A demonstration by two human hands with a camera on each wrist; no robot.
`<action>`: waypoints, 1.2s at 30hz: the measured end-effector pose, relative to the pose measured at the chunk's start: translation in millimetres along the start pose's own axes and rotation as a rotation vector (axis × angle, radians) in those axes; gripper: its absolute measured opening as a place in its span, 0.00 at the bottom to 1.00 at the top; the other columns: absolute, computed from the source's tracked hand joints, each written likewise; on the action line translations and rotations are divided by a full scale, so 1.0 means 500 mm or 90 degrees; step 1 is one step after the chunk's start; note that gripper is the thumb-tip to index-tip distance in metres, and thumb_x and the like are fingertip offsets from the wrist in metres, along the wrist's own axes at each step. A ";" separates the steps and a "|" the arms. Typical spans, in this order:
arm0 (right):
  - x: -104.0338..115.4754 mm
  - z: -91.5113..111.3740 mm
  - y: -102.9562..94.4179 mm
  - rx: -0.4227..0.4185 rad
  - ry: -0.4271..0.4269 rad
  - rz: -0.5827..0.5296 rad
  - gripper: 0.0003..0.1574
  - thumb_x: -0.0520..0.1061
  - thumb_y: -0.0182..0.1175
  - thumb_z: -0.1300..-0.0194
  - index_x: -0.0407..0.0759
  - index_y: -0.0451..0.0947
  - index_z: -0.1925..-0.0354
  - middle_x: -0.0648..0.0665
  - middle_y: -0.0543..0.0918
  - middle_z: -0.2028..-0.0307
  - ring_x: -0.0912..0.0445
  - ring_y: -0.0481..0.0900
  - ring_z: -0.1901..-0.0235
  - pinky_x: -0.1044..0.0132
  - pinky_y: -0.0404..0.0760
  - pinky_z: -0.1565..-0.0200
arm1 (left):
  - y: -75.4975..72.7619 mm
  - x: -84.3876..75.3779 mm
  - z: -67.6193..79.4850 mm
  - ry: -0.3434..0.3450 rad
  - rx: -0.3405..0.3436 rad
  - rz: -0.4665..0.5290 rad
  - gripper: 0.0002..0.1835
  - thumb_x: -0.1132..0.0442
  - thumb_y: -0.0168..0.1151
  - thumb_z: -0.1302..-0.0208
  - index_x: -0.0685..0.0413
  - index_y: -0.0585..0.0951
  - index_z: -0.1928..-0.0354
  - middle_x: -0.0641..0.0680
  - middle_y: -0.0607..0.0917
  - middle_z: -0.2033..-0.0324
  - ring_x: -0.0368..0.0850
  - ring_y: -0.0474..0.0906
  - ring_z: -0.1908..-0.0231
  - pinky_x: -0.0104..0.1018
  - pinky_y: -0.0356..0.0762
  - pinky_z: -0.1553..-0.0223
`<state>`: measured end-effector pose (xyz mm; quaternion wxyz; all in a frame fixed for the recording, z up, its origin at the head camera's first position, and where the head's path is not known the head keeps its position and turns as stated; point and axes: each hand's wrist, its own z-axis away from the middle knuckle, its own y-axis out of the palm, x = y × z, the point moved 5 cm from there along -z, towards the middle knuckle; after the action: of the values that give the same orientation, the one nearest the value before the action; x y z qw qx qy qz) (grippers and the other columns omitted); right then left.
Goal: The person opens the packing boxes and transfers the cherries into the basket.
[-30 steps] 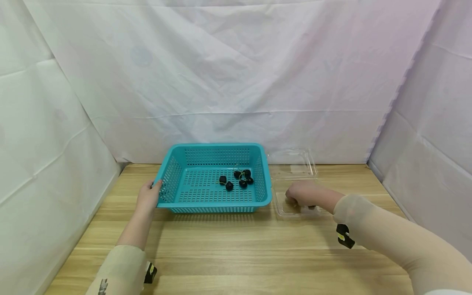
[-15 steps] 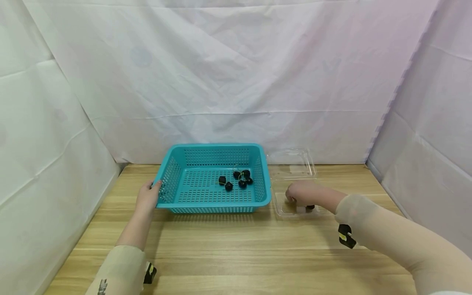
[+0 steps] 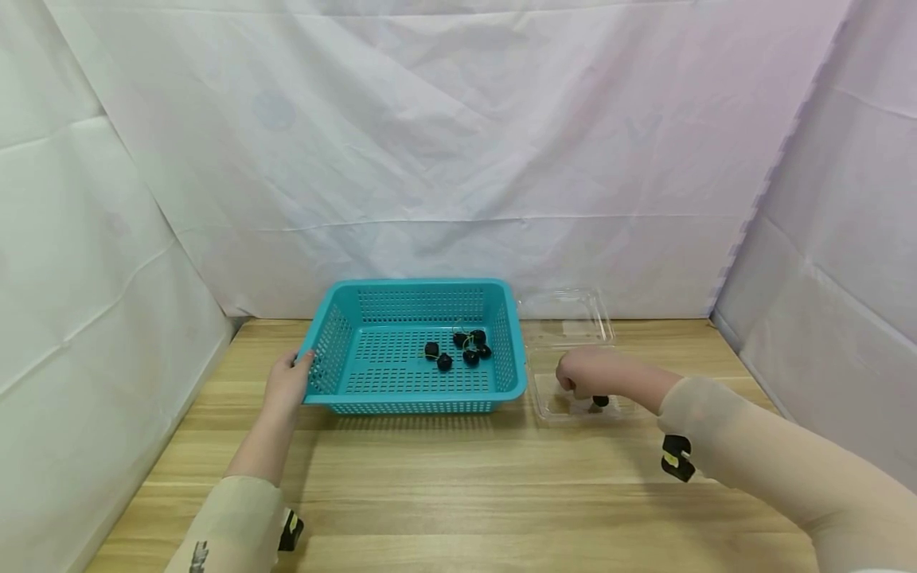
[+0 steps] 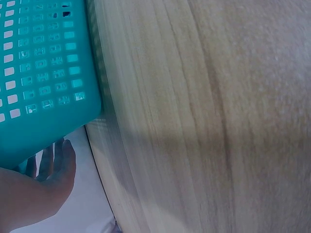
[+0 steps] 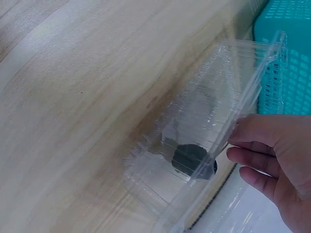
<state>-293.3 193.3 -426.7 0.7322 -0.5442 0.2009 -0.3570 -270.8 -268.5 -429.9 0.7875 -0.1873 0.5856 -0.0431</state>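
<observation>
A teal plastic basket (image 3: 415,398) stands on the table with several dark cherries (image 3: 470,357) with green stems on its floor. My left hand (image 3: 286,382) grips the basket's left rim, the thumb on top and the fingers (image 4: 68,155) under it. To the right of the basket lies a clear plastic clamshell box (image 3: 548,407), its lid (image 3: 573,318) laid back. My right hand (image 3: 591,374) is over the box's base. Its thumb and fingertips pinch what looks like the thin stem of a dark cherry (image 5: 192,160), seen through the clear wall.
The wooden table (image 3: 458,485) spreads in front of the basket and box. A white cloth (image 3: 458,159) hangs behind them, with more white cloth at both sides. The box stands close beside the basket's right wall.
My right hand has shifted slightly over the box, and the dark cherry below it has moved a little to the left. My left hand and the basket have hardly moved.
</observation>
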 end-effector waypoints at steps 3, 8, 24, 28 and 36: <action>0.001 0.002 -0.004 -0.007 -0.007 -0.013 0.29 0.26 0.59 0.50 0.52 0.56 0.85 0.55 0.52 0.83 0.59 0.49 0.81 0.65 0.51 0.77 | 0.000 0.000 0.000 -0.001 -0.002 -0.002 0.32 0.49 0.37 0.22 0.66 0.55 0.27 0.68 0.63 0.32 0.60 0.64 0.37 0.54 0.68 0.39; 0.005 0.007 -0.018 -0.064 -0.046 0.004 0.29 0.25 0.58 0.54 0.54 0.55 0.86 0.56 0.51 0.83 0.60 0.47 0.80 0.66 0.50 0.76 | 0.001 0.001 -0.001 -0.005 -0.005 0.004 0.32 0.49 0.38 0.22 0.65 0.56 0.27 0.68 0.63 0.33 0.59 0.64 0.37 0.54 0.68 0.39; 0.023 0.019 -0.057 -0.173 -0.120 -0.066 0.19 0.26 0.59 0.52 0.50 0.71 0.80 0.58 0.66 0.79 0.62 0.59 0.78 0.68 0.63 0.74 | 0.000 0.002 -0.001 0.000 -0.003 0.007 0.32 0.49 0.37 0.22 0.66 0.58 0.28 0.68 0.64 0.34 0.60 0.64 0.37 0.55 0.68 0.40; 0.028 0.028 -0.071 -0.186 -0.121 -0.069 0.16 0.27 0.61 0.49 0.48 0.78 0.75 0.56 0.74 0.75 0.62 0.67 0.75 0.67 0.73 0.70 | 0.000 0.000 0.001 -0.002 -0.001 0.003 0.32 0.49 0.37 0.22 0.66 0.57 0.28 0.68 0.63 0.33 0.60 0.63 0.36 0.55 0.66 0.39; 0.038 0.045 -0.104 -0.236 -0.141 -0.086 0.13 0.28 0.65 0.48 0.46 0.81 0.74 0.56 0.77 0.74 0.61 0.73 0.73 0.67 0.76 0.71 | 0.001 -0.004 0.007 -0.001 0.001 -0.005 0.32 0.49 0.37 0.22 0.66 0.55 0.27 0.69 0.62 0.32 0.60 0.62 0.36 0.56 0.66 0.39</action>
<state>-281.2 185.8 -368.7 0.6116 -0.7174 0.1445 -0.3006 -268.3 -266.6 -427.6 0.7880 -0.1895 0.5839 -0.0464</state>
